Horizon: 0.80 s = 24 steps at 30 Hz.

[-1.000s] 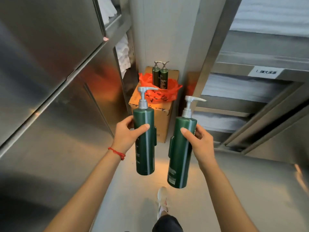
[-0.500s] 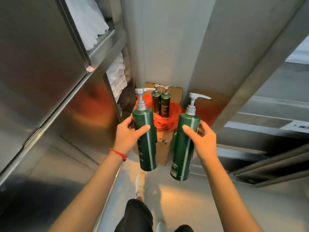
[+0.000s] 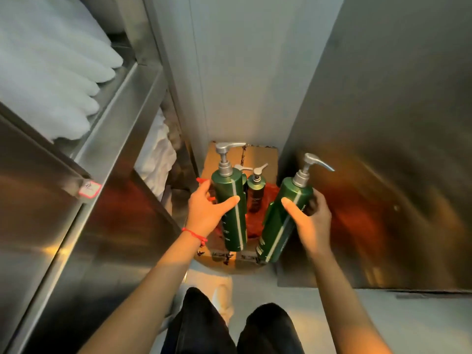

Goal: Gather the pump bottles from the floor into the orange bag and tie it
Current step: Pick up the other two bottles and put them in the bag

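My left hand [image 3: 204, 213] grips one bottle [image 3: 229, 205], my right hand [image 3: 310, 221] another [image 3: 283, 221], both held over the bag [image 3: 270, 192] on the box [image 3: 260, 154]. Two bottles [image 3: 255, 192] stand inside already; dropping these and tying remain.

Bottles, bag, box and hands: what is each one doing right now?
Left bottle: upright, held by the left hand, above the bag.
Right bottle: tilted, held by the right hand, above the bag.
Two small bottles: standing in the bag.
Bag: open, untied, on the box.
Box: closed, on the floor in the corner.
Towels: stacked on the shelf.
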Tool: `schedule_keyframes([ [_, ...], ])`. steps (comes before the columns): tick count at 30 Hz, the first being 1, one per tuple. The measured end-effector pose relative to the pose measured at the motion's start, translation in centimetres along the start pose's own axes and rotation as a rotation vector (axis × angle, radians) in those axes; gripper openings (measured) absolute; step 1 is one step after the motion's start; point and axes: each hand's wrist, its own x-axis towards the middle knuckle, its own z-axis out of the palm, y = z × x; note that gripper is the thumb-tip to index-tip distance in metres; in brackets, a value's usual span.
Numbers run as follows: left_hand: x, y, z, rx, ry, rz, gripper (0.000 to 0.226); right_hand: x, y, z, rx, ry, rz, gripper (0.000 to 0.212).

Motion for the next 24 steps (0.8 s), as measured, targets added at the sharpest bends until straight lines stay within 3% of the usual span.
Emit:
schedule_keyframes([
  [7,3.3,-3.1,1.1,-0.089,-0.034,-0.11,0.064,3.6,3.1,1.4,-0.058,-0.007,0.014,0.057],
  [15,5.0,-5.1,2.6,0.125,-0.034,-0.054,0.058,6.1,6.8,2.0,-0.089,0.018,0.051,0.064],
  [24,5.8,-7.8,4.0,0.103,0.021,-0.076,0.069,6.7,9.6,3.5,-0.101,0.03,0.103,0.069],
])
